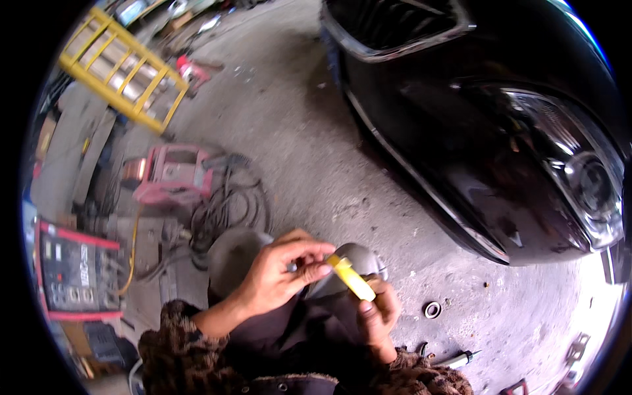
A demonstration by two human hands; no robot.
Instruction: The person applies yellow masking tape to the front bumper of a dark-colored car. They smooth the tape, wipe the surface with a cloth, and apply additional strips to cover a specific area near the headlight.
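Note:
Above my lap, both hands meet at a short, narrow yellow thing [354, 281] with a paler tip; its exact kind does not show. My right hand [382, 314] closes round its lower right side, thumb near the pale end. At the upper left end, the thumb and forefinger of my left hand [280, 268] pinch together against it. A small grey round piece [291, 266] shows at the left hand's curled fingers; whether it is a ring or something held, I cannot make out. My bent knees [240, 250] lie just beyond the hands.
A dark car front [454, 164] with a headlight [586, 178] fills the right. Left are a red machine [172, 172], coiled cables [234, 204], a red-edged control box [79, 273] and a yellow ladder-like frame [125, 69]. A metal ring [432, 309] and a tube [457, 360] lie on the floor.

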